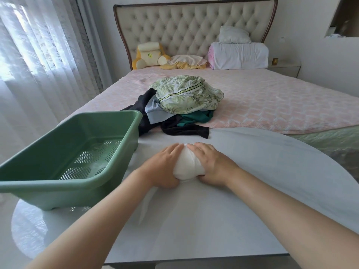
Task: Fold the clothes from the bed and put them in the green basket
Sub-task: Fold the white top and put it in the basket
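A small folded white garment (188,165) lies on the white table (252,181) in front of me. My left hand (163,167) grips its left side and my right hand (211,164) grips its right side, thumbs tucked under its near edge. The green basket (81,121) stands on the table to the left, nothing inside it. On the pink bed (272,100) behind the table lies a pile of clothes: a green leaf-print piece (186,94) on top, a light blue one (153,111), dark green (196,117) and black garments (184,131) underneath.
Pillows (239,53), a yellow cushion (147,57) and a crumpled yellow-pink cloth (184,62) sit against the tufted headboard (194,26). White curtains (38,55) hang on the left. A nightstand (283,68) stands to the bed's right.
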`<action>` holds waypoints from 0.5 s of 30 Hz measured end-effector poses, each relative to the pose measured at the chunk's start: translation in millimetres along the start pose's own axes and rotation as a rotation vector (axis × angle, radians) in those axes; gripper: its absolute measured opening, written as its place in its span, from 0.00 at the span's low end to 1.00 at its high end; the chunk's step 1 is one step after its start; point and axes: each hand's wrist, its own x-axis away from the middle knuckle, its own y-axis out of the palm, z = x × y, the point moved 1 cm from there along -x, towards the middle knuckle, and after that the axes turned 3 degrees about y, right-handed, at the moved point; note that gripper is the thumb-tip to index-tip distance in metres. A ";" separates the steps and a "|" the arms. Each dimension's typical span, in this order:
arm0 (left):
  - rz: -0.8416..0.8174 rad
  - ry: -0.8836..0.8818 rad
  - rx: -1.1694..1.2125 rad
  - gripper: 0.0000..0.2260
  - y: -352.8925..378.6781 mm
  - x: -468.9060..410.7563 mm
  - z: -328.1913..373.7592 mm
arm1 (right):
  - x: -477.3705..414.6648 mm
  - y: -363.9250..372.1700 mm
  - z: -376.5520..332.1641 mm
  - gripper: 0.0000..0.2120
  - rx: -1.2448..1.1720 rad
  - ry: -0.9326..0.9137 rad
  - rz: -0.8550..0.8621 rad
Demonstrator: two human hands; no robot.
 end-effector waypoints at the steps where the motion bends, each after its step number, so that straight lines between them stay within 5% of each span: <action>1: 0.023 -0.006 -0.020 0.45 1.7 -1.7 1.4 | -1.2 1.4 -3.0 0.46 0.040 0.006 0.009; 9: 0.123 -0.123 -0.046 0.32 16.3 -12.0 0.3 | -10.9 7.6 1.1 0.39 -0.101 0.083 0.038; 15: 0.138 -0.111 -0.045 0.32 12.9 -6.9 4.7 | -2.8 8.5 -10.1 0.34 -0.075 0.166 0.127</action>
